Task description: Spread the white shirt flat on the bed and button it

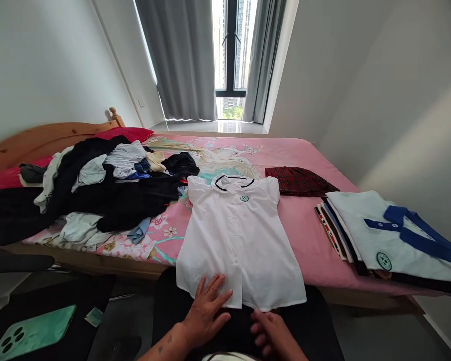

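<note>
A white short-sleeved shirt point(259, 250) lies spread front side up, collar away from me. It has dark trim at the collar and a round green badge on the chest. Its lower part hangs over the bed edge onto my lap. My left hand point(207, 312) rests on the lower left of the shirt with fingers stretched out flat. At the bottom hem, right of the button line, my right hand point(273, 333) has its fingers curled, and thumb and forefinger pinch the cloth edge.
A heap of mixed clothes point(124, 195) covers the left of the bed point(296, 150). A folded dark red plaid garment point(300, 181) lies behind the shirt. At right stands a folded stack topped by a white polo shirt point(361, 215) with blue collar. A green phone point(41, 331) lies lower left.
</note>
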{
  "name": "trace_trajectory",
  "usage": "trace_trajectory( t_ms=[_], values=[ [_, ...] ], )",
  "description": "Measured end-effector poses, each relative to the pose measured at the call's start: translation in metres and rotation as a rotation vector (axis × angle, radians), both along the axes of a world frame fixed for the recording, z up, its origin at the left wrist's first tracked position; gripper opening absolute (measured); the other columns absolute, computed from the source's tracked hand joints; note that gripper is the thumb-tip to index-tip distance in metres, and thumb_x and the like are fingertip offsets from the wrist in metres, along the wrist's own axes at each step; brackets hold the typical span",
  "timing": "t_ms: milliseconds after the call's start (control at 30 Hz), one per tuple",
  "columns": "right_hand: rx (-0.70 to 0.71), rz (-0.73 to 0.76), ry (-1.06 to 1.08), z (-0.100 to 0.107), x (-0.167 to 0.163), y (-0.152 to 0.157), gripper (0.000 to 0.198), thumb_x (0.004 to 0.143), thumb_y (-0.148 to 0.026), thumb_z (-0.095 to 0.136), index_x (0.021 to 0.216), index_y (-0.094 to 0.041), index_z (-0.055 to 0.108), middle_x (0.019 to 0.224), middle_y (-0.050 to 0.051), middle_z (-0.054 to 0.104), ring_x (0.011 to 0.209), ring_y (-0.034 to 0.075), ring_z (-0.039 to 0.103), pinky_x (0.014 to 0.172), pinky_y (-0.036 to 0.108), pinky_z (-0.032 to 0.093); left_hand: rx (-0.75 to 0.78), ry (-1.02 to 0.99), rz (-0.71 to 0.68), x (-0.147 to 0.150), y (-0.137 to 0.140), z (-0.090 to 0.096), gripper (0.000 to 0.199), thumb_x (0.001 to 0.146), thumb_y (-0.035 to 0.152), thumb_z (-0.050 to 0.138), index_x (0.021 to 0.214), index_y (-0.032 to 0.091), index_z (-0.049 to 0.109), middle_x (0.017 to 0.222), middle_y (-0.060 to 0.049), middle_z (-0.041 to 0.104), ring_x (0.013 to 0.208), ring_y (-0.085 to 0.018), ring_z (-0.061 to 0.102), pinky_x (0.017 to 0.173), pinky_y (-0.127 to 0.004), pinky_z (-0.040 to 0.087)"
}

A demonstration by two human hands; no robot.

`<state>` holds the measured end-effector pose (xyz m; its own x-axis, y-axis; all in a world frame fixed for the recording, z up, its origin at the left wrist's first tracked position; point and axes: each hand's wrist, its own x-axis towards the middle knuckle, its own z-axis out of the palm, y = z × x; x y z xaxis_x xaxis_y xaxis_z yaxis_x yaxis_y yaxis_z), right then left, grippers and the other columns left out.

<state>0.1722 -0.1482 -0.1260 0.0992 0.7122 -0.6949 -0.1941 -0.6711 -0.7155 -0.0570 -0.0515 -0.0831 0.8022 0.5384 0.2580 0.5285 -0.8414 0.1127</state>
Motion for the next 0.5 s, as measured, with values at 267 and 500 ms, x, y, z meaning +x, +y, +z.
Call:
trace_trajectory(
  t_ms=[267,500],
  values=[
    [0.221,-0.430,-0.656,0.011,0.120,-0.007,0.061,0.054,-0.068,0.058,0.088,-0.018,0.057,0.080,0.007,0.065,0.077,0.024,0.062,0.067,0.033,0.050,-0.238,-0.681,0.892,-0.079,0.056,-0.025,0.044,0.078,0.045,0.053,0.107,0.012,0.055,0.108,-0.016,0.061,0.105,-0.030,0.056,0.094,-0.049,0.042],
    [0.308,-0.352,-0.425,0.001,0.139,0.016,0.060,0.051,-0.055,0.069,0.096,-0.017,0.055,0.092,0.010,0.068,0.094,0.027,0.062,0.083,0.035,0.049,-0.944,-1.012,0.871,-0.091,0.075,-0.026,0.046,0.059,0.048,0.070,0.087,0.014,0.058,0.085,-0.008,0.066,0.080,-0.023,0.062,0.075,-0.035,0.049]
  ],
)
